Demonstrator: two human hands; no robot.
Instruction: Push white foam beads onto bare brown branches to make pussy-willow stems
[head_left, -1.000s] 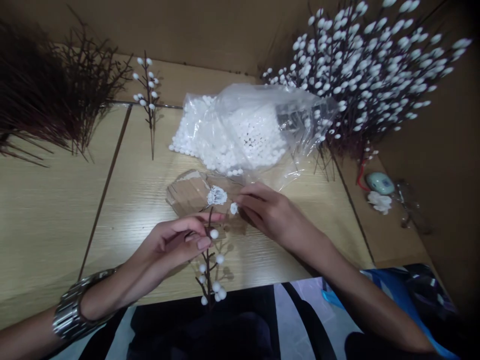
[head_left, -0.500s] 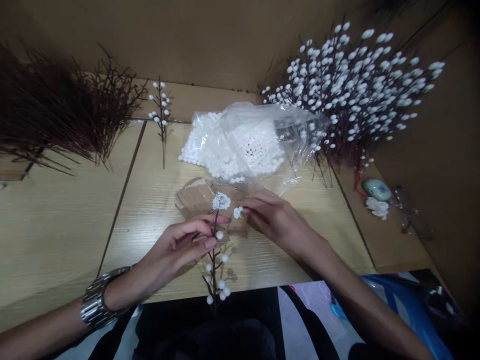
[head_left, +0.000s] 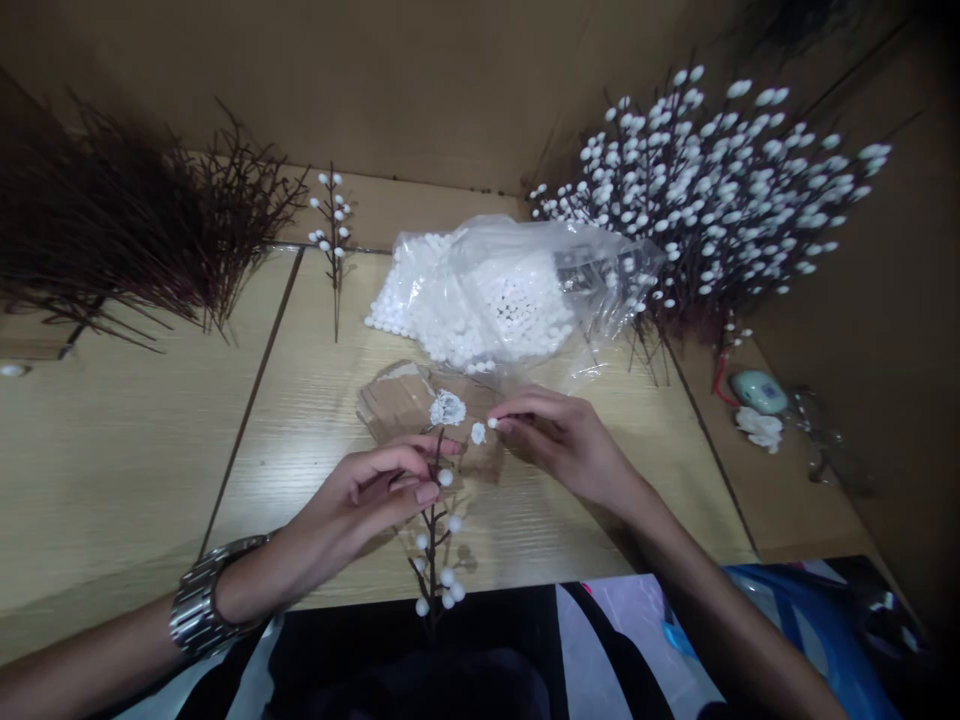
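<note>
Between the thumb and fingers of my left hand (head_left: 386, 482) is a dark brown artificial twig (head_left: 430, 545), its tip pointing away from me. Several white balls sit on its side shoots, one close to my thumb. My right hand (head_left: 562, 435) pinches a small white ball (head_left: 492, 423) at its fingertips, a short way right of the twig. Beneath lies a piece of cardboard (head_left: 394, 400) bearing a larger white pasty blob (head_left: 448, 408) and a smaller white dab (head_left: 478, 433). The ball is just beside the small dab, apart from the twig.
Behind the cardboard lies a clear plastic bag (head_left: 480, 290) of white balls. A finished-looking berry twig (head_left: 334, 225) rests to its left. Bare brown twigs (head_left: 142, 220) are heaped far left; white-berried twigs (head_left: 720, 190) stand right. Near the right edge are a pale green object (head_left: 759, 391) and glasses (head_left: 825, 440).
My right hand has drawn slightly right, and the ball now shows apart from the small white dab. My left hand still holds the twig. The whole view has shifted a little.
</note>
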